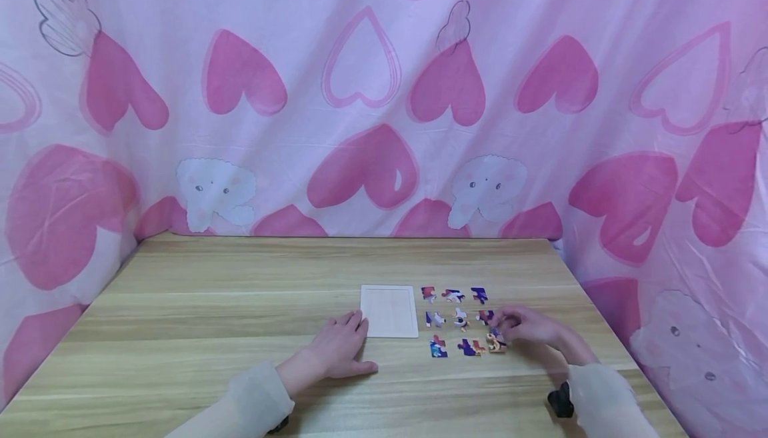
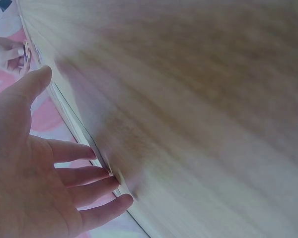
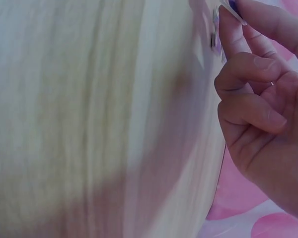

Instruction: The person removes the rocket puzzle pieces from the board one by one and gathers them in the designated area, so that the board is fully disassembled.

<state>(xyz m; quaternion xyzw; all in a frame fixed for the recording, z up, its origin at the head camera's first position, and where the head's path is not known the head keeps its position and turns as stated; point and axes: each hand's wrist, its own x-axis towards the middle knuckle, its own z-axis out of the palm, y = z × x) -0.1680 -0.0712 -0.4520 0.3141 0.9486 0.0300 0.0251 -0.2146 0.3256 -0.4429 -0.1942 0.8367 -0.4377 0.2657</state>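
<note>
My left hand (image 1: 336, 348) lies on the table with fingers spread, its fingertips at the left edge of a pale, square puzzle tray (image 1: 390, 335). In the left wrist view, the fingers of the left hand (image 2: 39, 173) are loosely extended and hold nothing. My right hand (image 1: 525, 326) is at the right side of several colourful jigsaw pieces (image 1: 461, 321) laid out in rows. The right wrist view shows thumb and index finger of the right hand (image 3: 260, 94) pinching a jigsaw piece (image 3: 232, 7), its picture mostly hidden; the other fingers curl inward.
The wooden table (image 1: 240, 291) carries the tray and pieces near its middle and right. A pink curtain with hearts (image 1: 360, 158) hangs behind and along both sides of the table. A black object (image 1: 561, 400) sits at the right wrist, under the sleeve.
</note>
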